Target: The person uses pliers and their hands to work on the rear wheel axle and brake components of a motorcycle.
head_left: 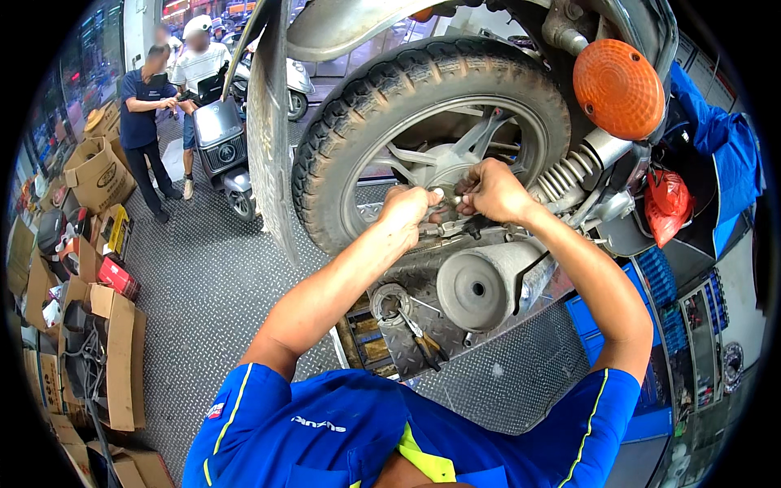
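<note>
My left hand (pixel 409 207) and my right hand (pixel 495 191) meet at the hub of the motorcycle's rear wheel (pixel 432 67), both with fingers closed around small parts I cannot make out. A shock absorber with a coil spring (pixel 569 172) is beside my right hand. Below my hands a grey metal drum-shaped part (pixel 461 289) lies on a checkered metal platform (pixel 427 342), along with a metal ring (pixel 389 294) and pliers (pixel 421 346). An orange turn signal (pixel 618 88) sits above right.
Two people (pixel 145 118) stand by a scooter (pixel 221 146) at upper left. Cardboard boxes (pixel 110 358) pile along the left. A hanging grey mudguard (pixel 268 138) borders the tyre. A red bag (pixel 667 207), blue cloth (pixel 712 138) and parts bins (pixel 679 309) are at right.
</note>
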A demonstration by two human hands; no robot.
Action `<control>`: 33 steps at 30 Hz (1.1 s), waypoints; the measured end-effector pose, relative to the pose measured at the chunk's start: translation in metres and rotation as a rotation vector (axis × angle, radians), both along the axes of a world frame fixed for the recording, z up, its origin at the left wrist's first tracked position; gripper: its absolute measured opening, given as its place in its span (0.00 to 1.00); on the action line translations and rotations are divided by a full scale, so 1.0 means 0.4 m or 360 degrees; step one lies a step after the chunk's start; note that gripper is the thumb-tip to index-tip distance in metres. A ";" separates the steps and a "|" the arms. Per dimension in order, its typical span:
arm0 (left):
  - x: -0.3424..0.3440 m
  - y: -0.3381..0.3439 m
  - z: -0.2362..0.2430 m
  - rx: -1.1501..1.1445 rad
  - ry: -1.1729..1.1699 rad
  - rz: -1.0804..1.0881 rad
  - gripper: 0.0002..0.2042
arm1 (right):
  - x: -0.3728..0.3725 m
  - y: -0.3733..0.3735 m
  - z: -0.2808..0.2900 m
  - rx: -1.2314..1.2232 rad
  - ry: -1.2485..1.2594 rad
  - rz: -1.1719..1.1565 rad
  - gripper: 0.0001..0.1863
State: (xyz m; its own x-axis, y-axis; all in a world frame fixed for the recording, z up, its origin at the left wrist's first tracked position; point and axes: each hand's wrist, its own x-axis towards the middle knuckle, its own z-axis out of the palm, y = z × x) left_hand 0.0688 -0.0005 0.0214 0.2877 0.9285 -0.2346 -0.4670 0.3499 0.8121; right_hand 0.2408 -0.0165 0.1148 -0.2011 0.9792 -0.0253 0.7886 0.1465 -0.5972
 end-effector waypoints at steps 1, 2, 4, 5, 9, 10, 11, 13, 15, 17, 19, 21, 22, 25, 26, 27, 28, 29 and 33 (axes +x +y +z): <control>-0.001 0.000 0.001 -0.0005 0.0011 0.0001 0.06 | -0.005 -0.005 -0.006 0.0006 -0.0023 0.0006 0.09; -0.002 -0.001 0.002 -0.0010 0.0022 0.0003 0.06 | -0.006 -0.006 -0.015 0.0097 -0.0079 0.0032 0.07; -0.007 -0.014 0.015 -0.0013 0.0014 -0.0009 0.06 | -0.013 -0.013 -0.028 0.0299 -0.0252 0.0086 0.06; -0.009 -0.020 0.022 -0.0014 0.0011 -0.0014 0.06 | -0.014 -0.016 -0.035 0.0400 -0.0338 0.0114 0.05; -0.010 -0.033 0.037 -0.0002 0.0020 0.0000 0.06 | -0.010 -0.015 -0.059 0.0631 -0.0406 0.0068 0.06; -0.011 -0.030 0.033 0.0003 0.0018 -0.0004 0.06 | -0.012 -0.015 -0.056 0.0619 -0.0423 0.0048 0.06; -0.011 -0.026 0.030 0.0008 0.0017 -0.0008 0.06 | -0.014 -0.016 -0.053 0.0607 -0.0439 0.0028 0.07; -0.006 -0.014 0.015 -0.0006 -0.0004 0.0023 0.06 | -0.023 -0.018 -0.046 0.0587 -0.0470 0.0021 0.08; -0.004 -0.007 0.008 -0.0010 0.0002 0.0033 0.06 | -0.029 -0.021 -0.038 0.0578 -0.0497 0.0036 0.08; -0.005 -0.007 0.008 -0.0005 0.0035 0.0022 0.06 | -0.029 -0.021 -0.034 0.0548 -0.0512 0.0039 0.09; -0.005 -0.012 0.013 0.0014 0.0045 0.0020 0.06 | -0.022 -0.019 -0.036 0.0550 -0.0506 0.0059 0.09; -0.007 -0.015 0.017 0.0020 0.0048 0.0019 0.06 | -0.018 -0.015 -0.043 0.0585 -0.0479 0.0105 0.10; -0.009 -0.015 0.017 0.0017 0.0045 0.0019 0.06 | -0.021 -0.015 -0.044 0.0579 -0.0457 0.0104 0.10; -0.008 -0.013 0.015 -0.0007 0.0025 0.0010 0.05 | -0.025 -0.014 -0.044 0.0578 -0.0429 0.0102 0.09; -0.007 -0.011 0.013 -0.0017 0.0015 0.0005 0.05 | -0.021 -0.011 -0.048 0.0589 -0.0444 0.0102 0.08; -0.006 -0.009 0.011 -0.0015 0.0025 0.0007 0.05 | -0.020 -0.009 -0.049 0.0603 -0.0459 0.0104 0.08; -0.006 -0.006 0.010 -0.0014 0.0034 0.0008 0.05 | -0.019 -0.007 -0.048 0.0599 -0.0446 0.0112 0.08; -0.006 -0.004 0.008 -0.0012 0.0043 0.0009 0.05 | -0.018 -0.007 -0.047 0.0595 -0.0432 0.0121 0.07; -0.009 -0.008 0.013 -0.0013 0.0042 -0.0017 0.05 | -0.022 -0.014 -0.052 0.0653 -0.0358 0.0201 0.05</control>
State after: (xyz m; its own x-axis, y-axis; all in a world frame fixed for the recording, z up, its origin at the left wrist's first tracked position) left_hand 0.0651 -0.0035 0.0264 0.2912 0.9234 -0.2501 -0.4416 0.3616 0.8211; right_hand 0.2318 -0.0220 0.0942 -0.3528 0.8858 0.3016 0.8524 0.4371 -0.2869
